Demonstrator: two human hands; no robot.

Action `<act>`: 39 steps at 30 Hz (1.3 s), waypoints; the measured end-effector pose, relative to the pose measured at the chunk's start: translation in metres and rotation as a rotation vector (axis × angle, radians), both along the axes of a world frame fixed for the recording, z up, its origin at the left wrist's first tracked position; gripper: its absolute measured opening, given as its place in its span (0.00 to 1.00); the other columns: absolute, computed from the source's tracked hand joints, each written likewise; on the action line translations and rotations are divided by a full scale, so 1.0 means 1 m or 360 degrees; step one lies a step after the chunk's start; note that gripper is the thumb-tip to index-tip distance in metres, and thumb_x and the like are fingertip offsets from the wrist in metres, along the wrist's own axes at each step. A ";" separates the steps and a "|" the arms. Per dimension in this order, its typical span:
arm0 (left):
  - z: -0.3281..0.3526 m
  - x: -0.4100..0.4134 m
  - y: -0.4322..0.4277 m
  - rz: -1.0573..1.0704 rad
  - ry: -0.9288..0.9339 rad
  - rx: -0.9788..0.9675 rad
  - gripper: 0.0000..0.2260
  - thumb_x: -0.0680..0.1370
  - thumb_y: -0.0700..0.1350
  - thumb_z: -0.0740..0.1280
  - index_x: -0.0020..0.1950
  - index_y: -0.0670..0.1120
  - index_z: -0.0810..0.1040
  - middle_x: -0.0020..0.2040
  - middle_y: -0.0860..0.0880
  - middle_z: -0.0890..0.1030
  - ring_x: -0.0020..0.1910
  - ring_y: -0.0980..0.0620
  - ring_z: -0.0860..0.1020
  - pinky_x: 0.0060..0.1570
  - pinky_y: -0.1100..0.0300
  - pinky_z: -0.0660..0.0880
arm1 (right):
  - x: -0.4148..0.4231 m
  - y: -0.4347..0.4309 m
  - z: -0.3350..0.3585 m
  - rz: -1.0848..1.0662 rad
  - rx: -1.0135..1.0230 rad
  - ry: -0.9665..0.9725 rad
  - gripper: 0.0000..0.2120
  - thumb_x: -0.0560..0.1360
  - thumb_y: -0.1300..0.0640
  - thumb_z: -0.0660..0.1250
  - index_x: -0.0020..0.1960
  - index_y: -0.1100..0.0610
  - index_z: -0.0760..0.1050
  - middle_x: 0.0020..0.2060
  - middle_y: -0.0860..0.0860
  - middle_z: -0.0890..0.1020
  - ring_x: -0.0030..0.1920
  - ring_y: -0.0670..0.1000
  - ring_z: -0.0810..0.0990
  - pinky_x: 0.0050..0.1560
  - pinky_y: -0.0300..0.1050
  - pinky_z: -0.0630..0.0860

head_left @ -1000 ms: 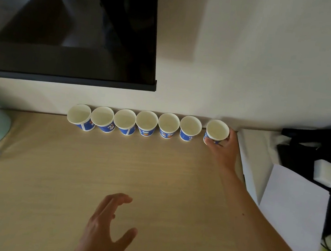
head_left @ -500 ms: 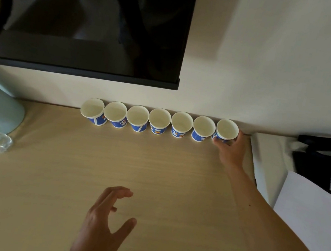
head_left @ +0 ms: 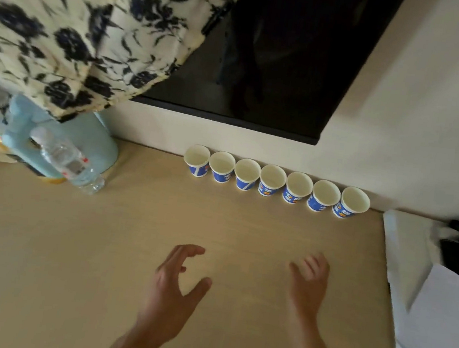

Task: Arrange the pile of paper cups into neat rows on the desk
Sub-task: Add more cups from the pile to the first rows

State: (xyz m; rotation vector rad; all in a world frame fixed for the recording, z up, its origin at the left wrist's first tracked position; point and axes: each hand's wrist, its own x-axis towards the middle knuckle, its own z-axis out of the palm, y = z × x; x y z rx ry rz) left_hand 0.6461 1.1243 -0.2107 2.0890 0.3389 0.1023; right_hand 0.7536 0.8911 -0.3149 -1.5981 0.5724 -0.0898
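seven paper cups are stood side by side along the back edge of the counter. the left hand and right hand are held loosely open nearer the front, nothing gripped. the row is judged complete; further cups, none in view, are called for next.

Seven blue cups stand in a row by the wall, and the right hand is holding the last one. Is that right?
Not quite. The head view shows the right hand open and holding nothing, well apart from the last cup. The seven blue cups do stand in a row by the wall.
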 end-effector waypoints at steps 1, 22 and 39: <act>0.003 -0.008 0.009 0.0052 -0.0005 -0.0016 0.17 0.71 0.50 0.74 0.58 0.59 0.76 0.59 0.66 0.77 0.59 0.64 0.76 0.53 0.71 0.73 | -0.022 0.021 0.005 0.0092 0.0050 -0.0001 0.31 0.72 0.80 0.67 0.65 0.53 0.68 0.58 0.59 0.75 0.52 0.42 0.81 0.47 0.29 0.77; 0.087 -0.232 0.298 0.0660 -0.0361 -0.0109 0.15 0.76 0.47 0.74 0.61 0.55 0.76 0.60 0.63 0.78 0.61 0.64 0.74 0.55 0.68 0.73 | -0.250 0.388 0.155 0.1047 0.0173 -0.0196 0.18 0.76 0.66 0.72 0.64 0.60 0.75 0.56 0.55 0.83 0.53 0.43 0.83 0.55 0.39 0.80; 0.086 -0.204 0.505 0.0771 -0.0160 0.0054 0.14 0.76 0.48 0.74 0.61 0.53 0.78 0.58 0.61 0.79 0.59 0.64 0.75 0.52 0.69 0.74 | -0.199 0.581 0.118 0.1397 0.0267 0.0048 0.12 0.75 0.66 0.73 0.57 0.58 0.78 0.53 0.57 0.85 0.54 0.54 0.83 0.60 0.54 0.77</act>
